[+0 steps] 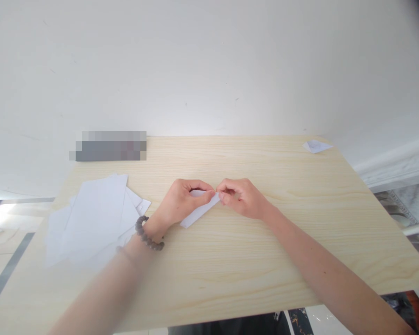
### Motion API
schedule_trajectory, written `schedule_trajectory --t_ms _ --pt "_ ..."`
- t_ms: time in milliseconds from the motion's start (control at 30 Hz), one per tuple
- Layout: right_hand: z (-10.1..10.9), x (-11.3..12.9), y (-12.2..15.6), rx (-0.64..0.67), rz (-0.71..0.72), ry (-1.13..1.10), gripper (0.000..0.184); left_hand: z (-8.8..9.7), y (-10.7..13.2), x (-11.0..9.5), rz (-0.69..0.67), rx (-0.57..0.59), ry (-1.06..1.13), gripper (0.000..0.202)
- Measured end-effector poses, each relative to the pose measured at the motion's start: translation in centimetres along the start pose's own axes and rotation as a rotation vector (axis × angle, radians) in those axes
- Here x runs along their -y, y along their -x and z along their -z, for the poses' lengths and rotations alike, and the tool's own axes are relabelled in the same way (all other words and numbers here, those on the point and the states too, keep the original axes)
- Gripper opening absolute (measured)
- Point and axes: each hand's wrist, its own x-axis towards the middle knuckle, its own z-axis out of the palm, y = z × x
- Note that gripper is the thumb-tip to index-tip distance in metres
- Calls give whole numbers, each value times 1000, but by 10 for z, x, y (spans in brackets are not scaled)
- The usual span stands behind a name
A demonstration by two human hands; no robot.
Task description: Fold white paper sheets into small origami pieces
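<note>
A small folded white paper (pixel 199 211) lies on the light wooden table (pixel 230 260), a narrow strip slanting from lower left to upper right. My left hand (pixel 181 201), with a dark bead bracelet on the wrist, pinches the paper's upper end with fingers curled over it. My right hand (pixel 242 197) meets it from the right, fingertips pinched on the same upper tip. Both hands rest on the tabletop near its middle.
A loose pile of white paper sheets (pixel 94 218) lies on the table's left side. A small folded white paper piece (pixel 315 146) sits at the far right corner. A blurred grey patch (pixel 109 146) is at the far left edge. A white wall stands behind.
</note>
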Motion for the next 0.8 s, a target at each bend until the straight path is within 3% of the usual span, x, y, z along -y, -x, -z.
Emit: schedule_trajectory --t_ms 167,300,533,800 --pt "5 -1 1 46 -63 -87 16 6 0 0 13 2 23 29" --pt "7 -1 1 54 -34 -202 19 9 -2 1 4 -36 23 28" --pt "-1 -1 -1 8 -12 -27 15 3 0 -1 17 32 -5 25" --pt "6 -3 2 85 -51 -126 16 8 -1 0 43 17 22 27"
